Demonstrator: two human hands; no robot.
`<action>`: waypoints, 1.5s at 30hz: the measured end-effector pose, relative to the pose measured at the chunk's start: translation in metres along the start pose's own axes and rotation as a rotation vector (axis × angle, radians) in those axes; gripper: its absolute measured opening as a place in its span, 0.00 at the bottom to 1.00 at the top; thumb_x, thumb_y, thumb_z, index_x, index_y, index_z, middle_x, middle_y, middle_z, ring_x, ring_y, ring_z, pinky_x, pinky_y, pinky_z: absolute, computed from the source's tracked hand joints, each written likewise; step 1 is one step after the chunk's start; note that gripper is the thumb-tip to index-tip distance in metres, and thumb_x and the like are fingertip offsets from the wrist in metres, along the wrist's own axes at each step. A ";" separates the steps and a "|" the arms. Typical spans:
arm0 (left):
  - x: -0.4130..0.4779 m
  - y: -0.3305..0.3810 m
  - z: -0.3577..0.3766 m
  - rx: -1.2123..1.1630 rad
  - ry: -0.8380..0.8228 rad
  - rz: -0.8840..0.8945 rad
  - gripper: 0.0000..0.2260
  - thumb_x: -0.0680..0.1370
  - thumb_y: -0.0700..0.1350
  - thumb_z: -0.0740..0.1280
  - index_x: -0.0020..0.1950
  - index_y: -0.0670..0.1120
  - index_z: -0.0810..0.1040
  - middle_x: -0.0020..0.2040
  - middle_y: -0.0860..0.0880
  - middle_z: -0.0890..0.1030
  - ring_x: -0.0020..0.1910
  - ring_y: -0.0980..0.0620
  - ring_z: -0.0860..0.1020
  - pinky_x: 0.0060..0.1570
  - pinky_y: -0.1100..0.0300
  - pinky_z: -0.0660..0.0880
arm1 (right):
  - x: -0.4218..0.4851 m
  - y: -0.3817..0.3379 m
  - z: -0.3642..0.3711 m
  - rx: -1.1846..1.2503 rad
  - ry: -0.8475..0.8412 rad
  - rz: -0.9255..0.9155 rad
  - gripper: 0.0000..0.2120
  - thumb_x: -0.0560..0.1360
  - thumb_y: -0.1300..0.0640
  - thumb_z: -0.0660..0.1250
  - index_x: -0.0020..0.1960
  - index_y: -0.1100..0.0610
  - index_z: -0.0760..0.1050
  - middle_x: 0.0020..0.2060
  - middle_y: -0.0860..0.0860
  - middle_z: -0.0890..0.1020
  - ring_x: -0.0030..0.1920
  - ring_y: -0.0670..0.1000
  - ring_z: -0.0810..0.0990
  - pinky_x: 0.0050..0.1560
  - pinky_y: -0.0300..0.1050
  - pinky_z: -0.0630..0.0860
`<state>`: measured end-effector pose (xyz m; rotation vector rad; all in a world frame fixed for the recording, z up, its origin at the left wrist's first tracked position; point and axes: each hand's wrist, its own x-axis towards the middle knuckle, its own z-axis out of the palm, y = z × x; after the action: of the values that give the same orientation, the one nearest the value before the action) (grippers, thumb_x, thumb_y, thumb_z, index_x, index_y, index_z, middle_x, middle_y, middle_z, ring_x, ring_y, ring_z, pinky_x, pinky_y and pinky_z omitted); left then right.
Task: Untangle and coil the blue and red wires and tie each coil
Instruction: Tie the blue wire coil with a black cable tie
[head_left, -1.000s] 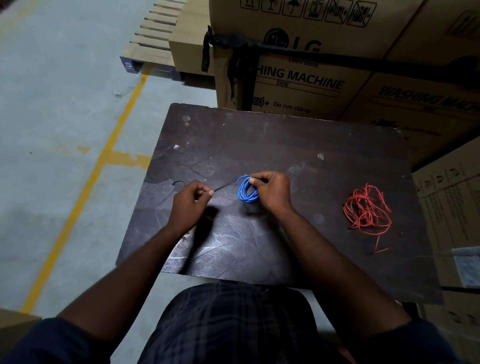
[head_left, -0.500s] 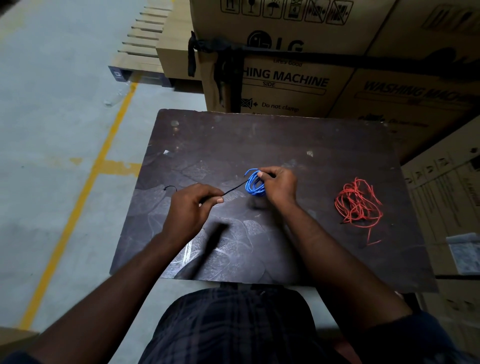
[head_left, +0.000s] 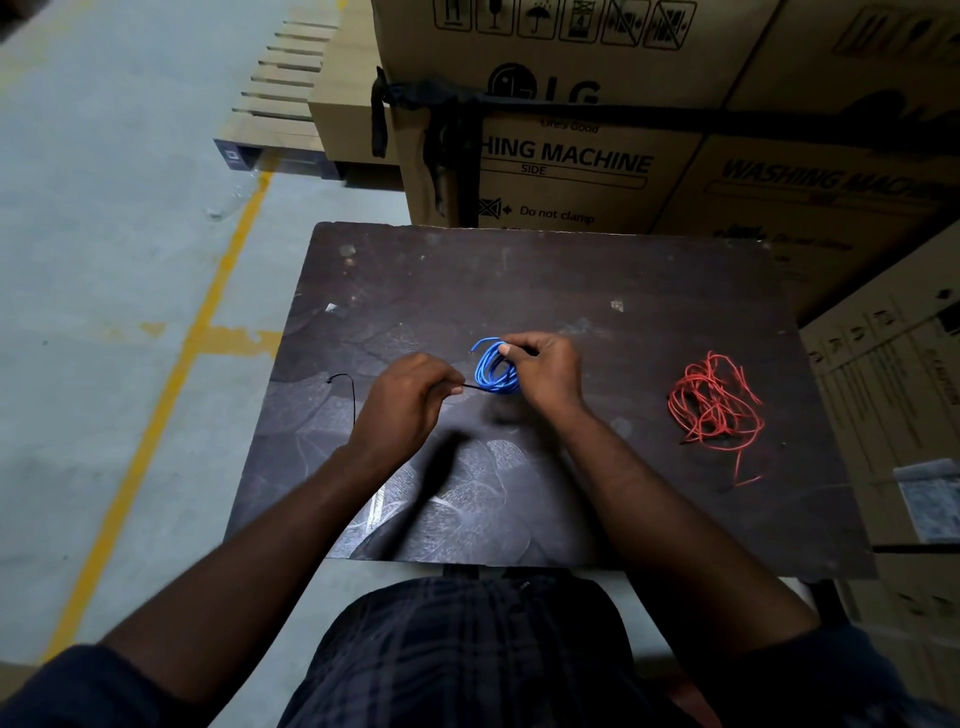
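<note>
The blue wire (head_left: 492, 370) is wound into a small coil, held just above the middle of the dark table (head_left: 571, 270). My right hand (head_left: 550, 371) grips the coil's right side with curled fingers. My left hand (head_left: 408, 397) pinches a thin black tie (head_left: 470, 387) that runs to the coil's lower left; its loose end (head_left: 349, 387) trails out past the left side of my hand. The red wire (head_left: 714, 408) lies as a loose tangle on the table's right side, untouched.
Stacked cardboard washing-machine boxes (head_left: 571, 156) stand against the table's far edge, and more boxes (head_left: 893, 389) line its right side. A wooden pallet (head_left: 280, 109) lies on the concrete floor at the far left, near a yellow floor line (head_left: 171, 374).
My left hand has moved right, closer to the blue coil, shortening the visible stretch of black tie. My right hand keeps its grip on the coil. The red wire has not moved.
</note>
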<state>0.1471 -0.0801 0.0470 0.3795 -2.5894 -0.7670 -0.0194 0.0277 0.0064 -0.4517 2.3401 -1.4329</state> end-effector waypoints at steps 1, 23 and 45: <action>0.003 -0.001 0.001 0.010 -0.001 -0.002 0.02 0.75 0.40 0.71 0.46 0.45 0.82 0.41 0.50 0.82 0.42 0.50 0.78 0.46 0.57 0.73 | -0.001 -0.002 0.002 0.007 0.000 -0.002 0.06 0.71 0.60 0.73 0.48 0.56 0.85 0.41 0.49 0.86 0.41 0.44 0.83 0.50 0.39 0.78; 0.021 0.022 -0.016 0.046 -0.025 0.018 0.05 0.73 0.38 0.70 0.45 0.47 0.83 0.39 0.50 0.79 0.39 0.52 0.76 0.41 0.61 0.71 | 0.006 -0.011 -0.003 -0.006 0.143 -0.006 0.06 0.73 0.61 0.71 0.48 0.59 0.84 0.39 0.49 0.84 0.33 0.36 0.76 0.35 0.21 0.68; 0.021 0.038 -0.025 -0.055 -0.199 -0.021 0.08 0.71 0.38 0.70 0.44 0.51 0.83 0.40 0.53 0.80 0.37 0.58 0.78 0.41 0.61 0.76 | 0.007 -0.006 0.001 0.032 0.138 -0.012 0.06 0.72 0.60 0.72 0.48 0.58 0.84 0.41 0.50 0.86 0.38 0.42 0.81 0.44 0.34 0.77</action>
<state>0.1346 -0.0681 0.0939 0.3288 -2.7449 -0.9244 -0.0246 0.0210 0.0104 -0.3687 2.4204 -1.5508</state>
